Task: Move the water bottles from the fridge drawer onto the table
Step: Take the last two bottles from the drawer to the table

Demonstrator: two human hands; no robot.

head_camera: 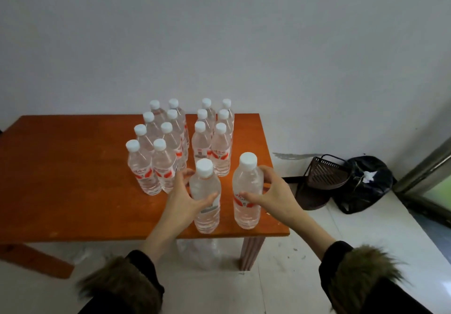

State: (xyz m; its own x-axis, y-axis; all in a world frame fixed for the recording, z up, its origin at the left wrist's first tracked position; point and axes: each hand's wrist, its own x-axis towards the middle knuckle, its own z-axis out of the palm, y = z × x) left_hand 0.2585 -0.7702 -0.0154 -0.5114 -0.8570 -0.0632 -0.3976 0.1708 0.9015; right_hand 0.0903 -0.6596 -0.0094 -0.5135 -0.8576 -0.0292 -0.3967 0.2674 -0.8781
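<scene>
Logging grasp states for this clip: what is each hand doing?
Left hand: grips a clear plastic white-capped water bottle.
Right hand: grips another such bottle beside it.

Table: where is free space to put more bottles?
The table is bare on its whole left part, left of the standing bottles. The right front corner is crowded: the left hand and right hand each hold a bottle there, close to the edge.

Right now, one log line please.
left hand: grips left bottle | right hand: grips right bottle | both upright on table
</scene>
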